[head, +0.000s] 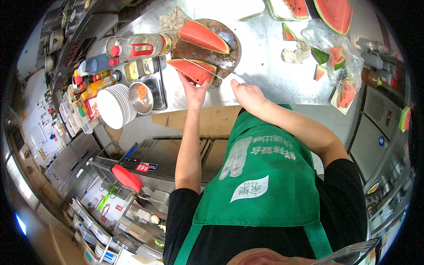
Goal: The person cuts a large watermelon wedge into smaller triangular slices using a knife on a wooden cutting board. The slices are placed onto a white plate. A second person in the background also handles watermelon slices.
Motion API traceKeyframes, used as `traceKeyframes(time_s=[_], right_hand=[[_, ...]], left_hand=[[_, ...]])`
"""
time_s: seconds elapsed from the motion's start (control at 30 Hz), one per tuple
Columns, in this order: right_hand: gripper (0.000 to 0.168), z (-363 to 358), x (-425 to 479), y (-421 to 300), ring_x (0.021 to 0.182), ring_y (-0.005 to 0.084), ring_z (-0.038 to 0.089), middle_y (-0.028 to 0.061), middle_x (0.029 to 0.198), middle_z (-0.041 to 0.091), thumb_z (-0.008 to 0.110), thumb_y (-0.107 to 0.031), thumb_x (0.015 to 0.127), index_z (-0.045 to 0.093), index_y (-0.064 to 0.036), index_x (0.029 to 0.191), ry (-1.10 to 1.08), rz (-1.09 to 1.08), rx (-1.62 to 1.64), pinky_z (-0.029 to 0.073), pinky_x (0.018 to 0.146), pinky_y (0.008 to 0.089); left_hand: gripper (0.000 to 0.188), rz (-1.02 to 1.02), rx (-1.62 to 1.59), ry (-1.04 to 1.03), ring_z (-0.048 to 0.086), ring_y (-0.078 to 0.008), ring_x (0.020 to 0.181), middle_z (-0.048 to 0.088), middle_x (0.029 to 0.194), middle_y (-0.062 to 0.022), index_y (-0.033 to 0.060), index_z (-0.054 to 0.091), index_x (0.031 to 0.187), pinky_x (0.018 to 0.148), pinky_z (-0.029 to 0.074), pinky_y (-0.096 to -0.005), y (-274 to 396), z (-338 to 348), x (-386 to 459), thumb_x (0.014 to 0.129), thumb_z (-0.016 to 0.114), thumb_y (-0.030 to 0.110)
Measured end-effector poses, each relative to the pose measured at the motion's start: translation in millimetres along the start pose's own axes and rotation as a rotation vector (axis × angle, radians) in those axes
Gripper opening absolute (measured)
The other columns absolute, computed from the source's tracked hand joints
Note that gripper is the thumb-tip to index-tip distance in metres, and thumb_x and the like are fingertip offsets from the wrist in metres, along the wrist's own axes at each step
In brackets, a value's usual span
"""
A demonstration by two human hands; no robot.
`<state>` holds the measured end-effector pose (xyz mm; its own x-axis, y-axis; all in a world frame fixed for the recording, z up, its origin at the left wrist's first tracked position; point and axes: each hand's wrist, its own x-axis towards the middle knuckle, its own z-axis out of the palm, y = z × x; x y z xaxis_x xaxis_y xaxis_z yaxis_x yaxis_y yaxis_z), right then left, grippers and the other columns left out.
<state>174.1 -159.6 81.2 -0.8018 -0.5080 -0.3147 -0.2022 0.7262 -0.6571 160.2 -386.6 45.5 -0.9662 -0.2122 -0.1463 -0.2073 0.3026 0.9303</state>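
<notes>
My left hand [194,91] grips a watermelon wedge [192,69] at the near edge of a round wooden chopping board [228,43]. Its thumb and fingers are on the near side of the wedge. In my right hand [248,94] is a knife [203,68], seen nearly edge-on, with a white grip partly covered by my fingers. The thin blade lies across the red face of the wedge; how deep it is in the flesh, I cannot tell. Another larger wedge [203,36] rests farther back on the wet board.
Left of the board are a crumpled cloth [174,20], a large clear bottle [142,45], stacked white plates [114,106] and a metal bowl of orange shreds [141,94]. On the steel table's [261,63] right lie a whitish cloth [296,53], a plastic bag [344,49] and watermelon pieces [320,55].
</notes>
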Motion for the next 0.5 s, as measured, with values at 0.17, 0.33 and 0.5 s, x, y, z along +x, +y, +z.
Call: traceKeyframes(time_s=[0.17,0.33,0.5], right_hand=[[0.009,6,21,-6,0.077,0.0376,0.072,0.0228,0.078,0.07,0.048,-0.003,0.091,0.049,0.001,0.099,-0.106,0.074,-0.076,0.057,0.065,0.0482],[0.012,35,42,13,0.075,0.0379,0.072,0.0236,0.079,0.07,0.049,-0.005,0.092,0.05,0.0,0.102,-0.042,0.069,-0.115,0.057,0.064,0.0489],[0.019,35,43,10,0.086,0.0408,0.071,0.0261,0.091,0.071,0.042,-0.008,0.095,0.051,0.002,0.108,-0.07,0.186,-0.05,0.056,0.077,0.0508]], left_hand=[[0.113,-0.02,-0.042,0.007,0.051,-0.0281,0.127,0.041,0.143,-0.0182,0.0012,0.004,0.156,0.105,0.046,-0.0401,-8,-1,-1,0.072,0.079,-0.003],[0.112,-0.032,-0.018,-0.001,0.055,-0.0288,0.122,0.047,0.139,-0.0191,-0.0009,0.005,0.155,0.101,0.05,-0.0386,-7,-7,2,0.072,0.081,0.0],[0.117,-0.002,-0.082,-0.048,0.054,-0.0287,0.126,0.044,0.143,-0.0212,0.0009,0.004,0.156,0.105,0.048,-0.0388,-26,-18,8,0.069,0.081,-0.002]])
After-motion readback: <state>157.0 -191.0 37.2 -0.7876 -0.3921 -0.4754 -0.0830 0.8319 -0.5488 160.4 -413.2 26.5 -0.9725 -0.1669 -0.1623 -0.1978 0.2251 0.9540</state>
